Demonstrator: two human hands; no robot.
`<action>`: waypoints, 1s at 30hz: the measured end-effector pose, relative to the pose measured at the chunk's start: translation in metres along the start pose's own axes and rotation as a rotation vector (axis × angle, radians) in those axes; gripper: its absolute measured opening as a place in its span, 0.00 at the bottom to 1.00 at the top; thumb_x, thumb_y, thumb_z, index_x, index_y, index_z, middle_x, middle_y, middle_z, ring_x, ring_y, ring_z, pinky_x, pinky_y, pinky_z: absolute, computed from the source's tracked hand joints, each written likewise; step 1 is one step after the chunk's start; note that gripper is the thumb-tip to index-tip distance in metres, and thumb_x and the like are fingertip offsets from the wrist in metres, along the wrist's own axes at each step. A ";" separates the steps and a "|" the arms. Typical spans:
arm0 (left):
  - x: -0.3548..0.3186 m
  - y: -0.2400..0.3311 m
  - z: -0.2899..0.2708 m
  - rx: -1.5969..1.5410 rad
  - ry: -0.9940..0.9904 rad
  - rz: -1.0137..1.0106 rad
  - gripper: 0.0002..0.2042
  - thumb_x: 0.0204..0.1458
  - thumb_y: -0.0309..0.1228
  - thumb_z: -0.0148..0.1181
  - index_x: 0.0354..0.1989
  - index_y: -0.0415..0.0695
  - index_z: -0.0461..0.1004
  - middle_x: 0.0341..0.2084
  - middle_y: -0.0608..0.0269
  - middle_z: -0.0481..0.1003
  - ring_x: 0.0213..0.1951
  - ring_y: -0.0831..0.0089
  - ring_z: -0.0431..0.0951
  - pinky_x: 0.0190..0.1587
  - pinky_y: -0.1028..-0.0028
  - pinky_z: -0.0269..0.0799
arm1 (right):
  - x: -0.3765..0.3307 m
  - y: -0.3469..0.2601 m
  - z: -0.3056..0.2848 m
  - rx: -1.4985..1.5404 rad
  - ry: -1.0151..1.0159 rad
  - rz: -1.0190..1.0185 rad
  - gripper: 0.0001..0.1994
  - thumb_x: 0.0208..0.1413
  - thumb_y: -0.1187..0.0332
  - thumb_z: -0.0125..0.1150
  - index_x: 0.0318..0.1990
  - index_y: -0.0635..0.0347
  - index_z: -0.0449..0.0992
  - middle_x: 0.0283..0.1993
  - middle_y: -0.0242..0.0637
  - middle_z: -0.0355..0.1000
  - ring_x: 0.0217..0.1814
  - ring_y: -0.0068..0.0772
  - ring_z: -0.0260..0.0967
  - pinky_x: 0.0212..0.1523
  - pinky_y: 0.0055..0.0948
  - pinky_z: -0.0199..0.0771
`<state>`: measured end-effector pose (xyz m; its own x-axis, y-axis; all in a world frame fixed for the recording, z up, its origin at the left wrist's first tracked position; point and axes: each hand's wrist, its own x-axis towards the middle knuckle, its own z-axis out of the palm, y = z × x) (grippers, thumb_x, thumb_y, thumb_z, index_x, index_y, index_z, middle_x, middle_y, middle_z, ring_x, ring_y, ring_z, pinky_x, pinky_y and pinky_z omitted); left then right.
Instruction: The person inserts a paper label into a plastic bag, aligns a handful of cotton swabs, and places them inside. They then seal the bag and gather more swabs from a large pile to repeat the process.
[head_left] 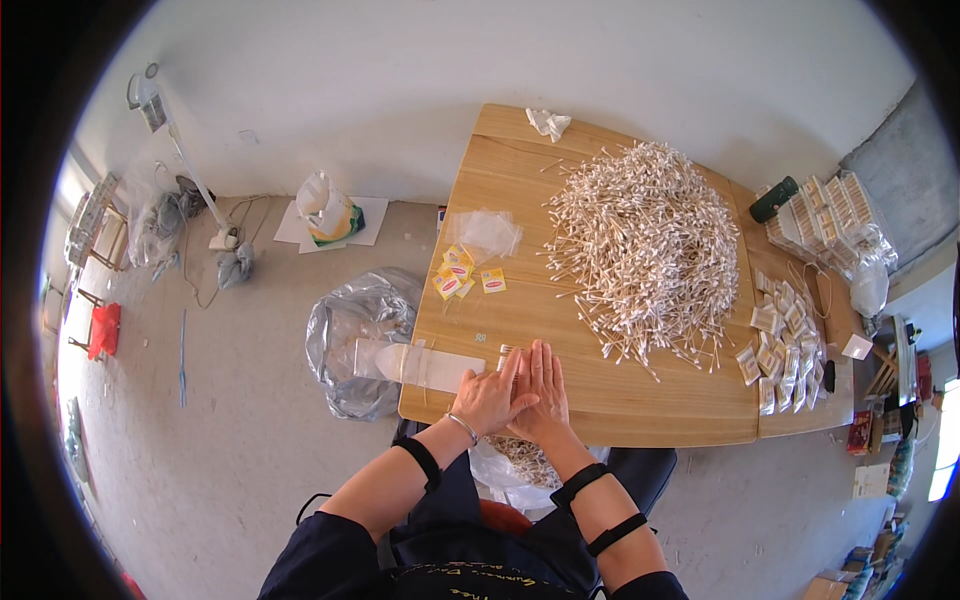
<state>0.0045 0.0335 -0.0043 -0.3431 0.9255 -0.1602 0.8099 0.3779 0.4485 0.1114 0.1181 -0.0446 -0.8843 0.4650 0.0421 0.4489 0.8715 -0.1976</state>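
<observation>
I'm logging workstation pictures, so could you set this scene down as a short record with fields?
Surface: wooden table
Left hand: at the near edge, touching the right hand
Right hand: beside it, fingers extended together
At the fingertips: apparently a few swabs, mostly hidden
Main pile: loose cotton swabs, right of the hands and farther back
Left part: yellow-and-white cards, clear plastic bags
Far right: small packs of swabs
Floor, left: grey plastic bag

Swabs (506, 354) partly hidden by left hand (486, 402) and right hand (543, 395), bag (528, 464) partly behind forearms (390, 478), sleeves (315, 555) cut off at near edge, cards (493, 280) too small to read
</observation>
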 end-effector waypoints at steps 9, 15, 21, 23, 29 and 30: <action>0.006 0.000 -0.010 -0.016 -0.099 -0.034 0.39 0.53 0.62 0.44 0.63 0.42 0.52 0.27 0.50 0.79 0.31 0.55 0.80 0.39 0.60 0.64 | 0.003 -0.001 -0.002 -0.003 -0.091 0.041 0.44 0.52 0.45 0.45 0.67 0.73 0.44 0.72 0.61 0.33 0.76 0.56 0.26 0.72 0.45 0.26; 0.006 -0.004 0.002 -0.003 -0.061 -0.029 0.32 0.55 0.50 0.48 0.62 0.42 0.52 0.26 0.50 0.79 0.31 0.55 0.80 0.40 0.59 0.64 | 0.003 -0.001 -0.001 -0.041 -0.070 0.029 0.47 0.50 0.43 0.47 0.66 0.74 0.44 0.72 0.61 0.33 0.76 0.56 0.26 0.72 0.46 0.27; 0.009 -0.007 0.004 0.071 -0.073 -0.038 0.40 0.44 0.31 0.58 0.67 0.39 0.44 0.25 0.52 0.79 0.29 0.58 0.80 0.38 0.62 0.66 | 0.001 -0.002 -0.006 -0.018 -0.078 0.028 0.54 0.42 0.38 0.58 0.67 0.73 0.45 0.72 0.58 0.35 0.76 0.54 0.27 0.73 0.45 0.28; 0.011 -0.006 0.002 0.074 -0.099 -0.068 0.43 0.42 0.30 0.59 0.67 0.38 0.42 0.24 0.53 0.79 0.29 0.59 0.80 0.38 0.63 0.67 | 0.001 -0.002 -0.006 -0.024 -0.075 0.030 0.54 0.42 0.38 0.58 0.67 0.73 0.45 0.72 0.58 0.35 0.76 0.53 0.27 0.73 0.45 0.28; 0.015 -0.008 0.005 0.071 -0.081 -0.065 0.39 0.42 0.30 0.58 0.64 0.38 0.48 0.22 0.53 0.78 0.27 0.58 0.80 0.37 0.63 0.69 | 0.002 -0.001 -0.006 0.001 -0.050 0.031 0.54 0.41 0.39 0.60 0.66 0.73 0.46 0.72 0.58 0.36 0.76 0.53 0.28 0.73 0.45 0.30; 0.014 -0.009 0.005 0.036 -0.077 -0.060 0.34 0.48 0.31 0.53 0.64 0.38 0.48 0.23 0.50 0.78 0.27 0.55 0.79 0.38 0.60 0.69 | 0.002 -0.001 -0.007 0.010 -0.036 0.024 0.53 0.41 0.40 0.60 0.66 0.73 0.47 0.72 0.59 0.37 0.76 0.54 0.29 0.72 0.45 0.30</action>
<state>-0.0055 0.0432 -0.0147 -0.3554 0.8997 -0.2535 0.8058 0.4323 0.4046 0.1102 0.1190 -0.0376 -0.8775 0.4796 0.0021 0.4687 0.8585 -0.2083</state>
